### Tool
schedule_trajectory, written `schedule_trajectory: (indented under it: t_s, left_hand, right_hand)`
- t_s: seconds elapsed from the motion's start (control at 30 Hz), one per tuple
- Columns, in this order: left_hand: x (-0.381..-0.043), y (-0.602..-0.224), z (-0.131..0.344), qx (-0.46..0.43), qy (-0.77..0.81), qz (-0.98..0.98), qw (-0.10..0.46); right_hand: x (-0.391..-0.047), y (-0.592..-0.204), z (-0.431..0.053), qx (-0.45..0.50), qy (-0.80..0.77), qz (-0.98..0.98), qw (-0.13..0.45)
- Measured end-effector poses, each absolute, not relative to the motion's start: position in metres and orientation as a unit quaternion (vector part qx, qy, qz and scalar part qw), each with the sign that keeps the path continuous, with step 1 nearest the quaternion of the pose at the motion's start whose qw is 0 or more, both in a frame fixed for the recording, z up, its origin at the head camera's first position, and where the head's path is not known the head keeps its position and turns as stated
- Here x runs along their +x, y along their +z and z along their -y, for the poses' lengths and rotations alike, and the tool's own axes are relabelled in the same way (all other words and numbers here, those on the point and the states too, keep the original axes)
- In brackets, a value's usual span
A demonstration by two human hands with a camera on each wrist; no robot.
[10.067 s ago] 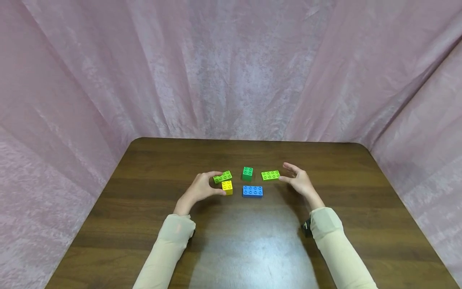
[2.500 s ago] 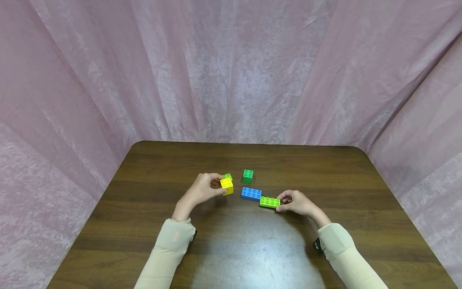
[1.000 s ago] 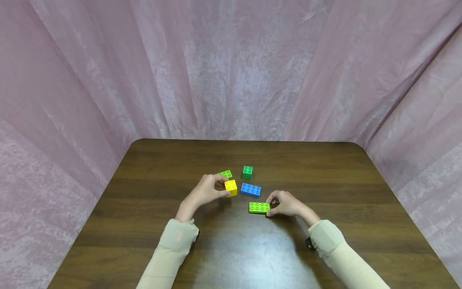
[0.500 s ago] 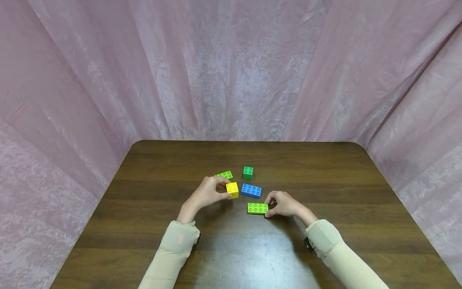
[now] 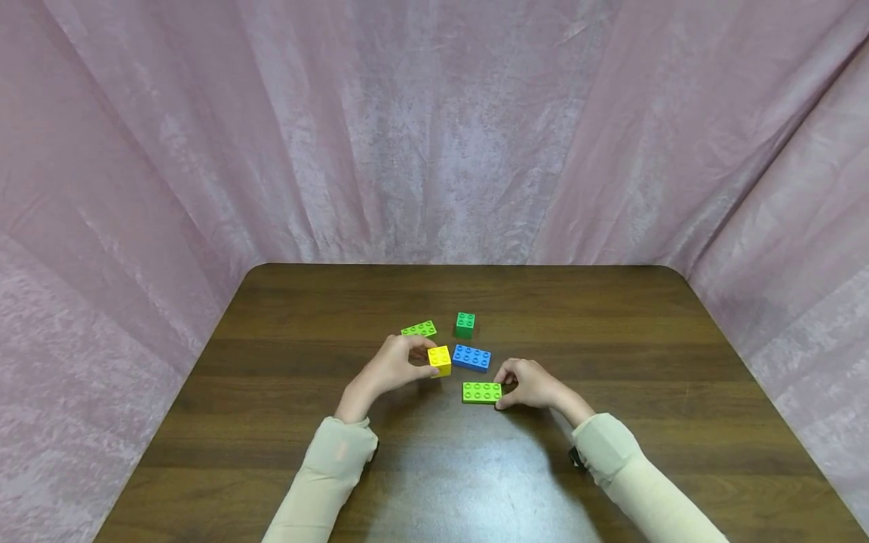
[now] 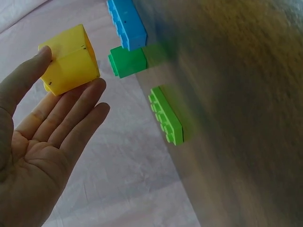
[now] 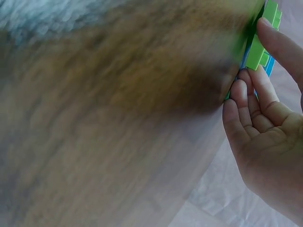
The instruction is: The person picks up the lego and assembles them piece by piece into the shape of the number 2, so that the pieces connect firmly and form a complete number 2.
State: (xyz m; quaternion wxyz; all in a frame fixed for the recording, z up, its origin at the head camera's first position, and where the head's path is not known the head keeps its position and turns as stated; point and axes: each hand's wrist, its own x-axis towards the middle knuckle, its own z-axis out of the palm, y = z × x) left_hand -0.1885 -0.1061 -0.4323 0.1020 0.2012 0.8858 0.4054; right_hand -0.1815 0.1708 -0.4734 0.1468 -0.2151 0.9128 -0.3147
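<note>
In the head view my left hand [image 5: 392, 367] pinches a yellow two-by-two toy brick [image 5: 440, 360] between thumb and fingers. The left wrist view shows this yellow brick [image 6: 71, 59] raised off the table, its hollow underside in sight. My right hand [image 5: 532, 385] grips the right end of a flat lime-green brick [image 5: 481, 392], close to the tabletop. Thumb and fingers hold that lime brick [image 7: 258, 49] in the right wrist view. Just behind both held bricks lies a blue two-by-four brick [image 5: 471, 357], apart from the lime one.
A dark green brick [image 5: 465, 325] stands behind the blue one. Another lime-green brick [image 5: 419, 329] lies behind my left hand. The wooden table [image 5: 577, 302] ends at the back against pink curtains [image 5: 434, 151].
The right hand took the right-hand lime brick from beside the green one and brought it forward, then leftward in front of the blue brick. The left hand lifted the yellow brick and shifted it right.
</note>
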Motion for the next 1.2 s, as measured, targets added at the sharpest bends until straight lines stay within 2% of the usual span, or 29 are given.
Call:
schedule_trajectory:
  t_s: [0.4, 1.2]
  left_hand:
    - [-0.186, -0.441, 0.098, 0.215, 0.420, -0.875, 0.107]
    - [-0.183, -0.446, 0.091, 0.215, 0.421, -0.872, 0.123]
  right_hand:
    - [-0.181, -0.480, -0.171, -0.235, -0.311, -0.914, 0.115]
    - [-0.182, -0.484, -0.166, -0.239, -0.309, -0.915, 0.102]
